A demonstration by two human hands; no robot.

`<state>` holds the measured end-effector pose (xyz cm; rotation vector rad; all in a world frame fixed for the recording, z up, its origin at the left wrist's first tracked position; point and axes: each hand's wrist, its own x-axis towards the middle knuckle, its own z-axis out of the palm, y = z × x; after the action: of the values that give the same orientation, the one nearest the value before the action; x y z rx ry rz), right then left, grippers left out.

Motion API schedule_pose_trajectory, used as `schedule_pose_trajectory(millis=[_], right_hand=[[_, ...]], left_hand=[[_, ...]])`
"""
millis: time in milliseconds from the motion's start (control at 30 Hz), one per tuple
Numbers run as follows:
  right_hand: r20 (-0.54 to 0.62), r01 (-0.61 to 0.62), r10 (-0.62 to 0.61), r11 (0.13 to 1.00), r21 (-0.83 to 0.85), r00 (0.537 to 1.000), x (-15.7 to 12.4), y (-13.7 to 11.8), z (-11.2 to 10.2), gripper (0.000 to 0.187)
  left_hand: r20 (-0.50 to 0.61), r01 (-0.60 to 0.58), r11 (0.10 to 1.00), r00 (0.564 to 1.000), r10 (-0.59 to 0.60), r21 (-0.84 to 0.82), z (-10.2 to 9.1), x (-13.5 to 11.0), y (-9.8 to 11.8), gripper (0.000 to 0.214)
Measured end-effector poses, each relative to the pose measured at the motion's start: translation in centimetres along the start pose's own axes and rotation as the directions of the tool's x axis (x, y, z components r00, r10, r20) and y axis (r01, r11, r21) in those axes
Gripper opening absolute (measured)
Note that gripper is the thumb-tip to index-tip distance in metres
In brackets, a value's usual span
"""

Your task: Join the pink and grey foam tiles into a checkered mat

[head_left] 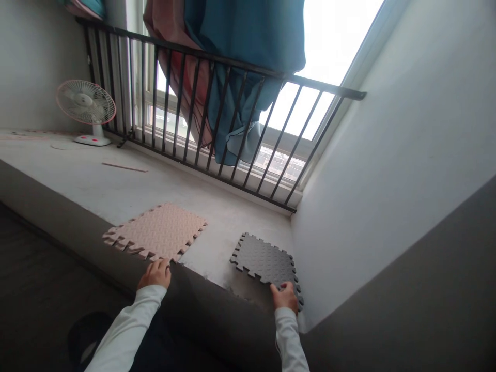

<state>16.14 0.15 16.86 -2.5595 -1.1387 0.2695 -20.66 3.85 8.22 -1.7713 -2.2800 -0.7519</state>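
A pale pink foam mat tile with jigsaw-cut edges lies on the white ledge, its near corner sticking out past the ledge's front. My left hand is at that near corner, fingers curled together against the edge; the thumb is mostly hidden. To the right, a dark grey foam mat tile of the same kind is slightly tilted, its near edge raised off the ledge. My right hand pinches this near edge, close to the right corner. A strip of ledge separates the two tiles.
The white ledge runs below a black metal railing and window. A blue and pink curtain hangs over the railing. A small fan and a thin brown strip are farther left. A white wall bounds the right side.
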Motion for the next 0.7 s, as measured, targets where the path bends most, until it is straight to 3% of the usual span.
schedule_pose_trajectory(millis=[100,167,333,367,467,567,700], right_hand=[[-0.01,0.006,-0.005,0.992,0.129,1.0,0.1,-2.6,-0.9,0.029],[0.013,0.08,-0.084,0.975,0.21,0.996,-0.5,-5.2,-1.0,0.033],[0.064,0.268,-0.304,0.907,0.326,0.951,-6.9,-15.8,1.2,0.031],[0.072,0.328,-0.375,0.877,0.351,0.924,-8.7,-17.9,2.0,0.03],[0.111,0.527,-0.628,0.725,0.445,0.77,-13.5,-21.8,4.4,0.039],[0.143,0.497,-0.643,0.697,0.517,0.752,-15.5,-20.6,6.5,0.037],[0.23,0.364,-0.566,0.739,0.567,0.792,-13.9,-12.9,8.6,0.029]], left_hand=[[-0.039,0.016,0.999,0.999,-0.017,-0.029,-0.3,-0.7,0.5,0.035],[-0.043,0.047,0.998,0.998,-0.049,-0.037,-0.5,-1.1,0.8,0.036],[-0.009,0.059,0.997,0.998,-0.06,-0.05,-0.9,-1.8,0.8,0.037],[-0.007,0.063,0.997,0.998,-0.063,-0.045,-0.9,-1.9,0.6,0.037],[-0.044,0.081,0.996,0.996,-0.083,-0.04,-0.8,-2.2,-0.1,0.036],[-0.074,0.088,0.995,0.993,-0.092,-0.054,-0.7,-2.4,-0.9,0.035],[-0.077,0.089,0.995,0.993,-0.093,-0.054,-0.7,-2.3,-1.1,0.033]])
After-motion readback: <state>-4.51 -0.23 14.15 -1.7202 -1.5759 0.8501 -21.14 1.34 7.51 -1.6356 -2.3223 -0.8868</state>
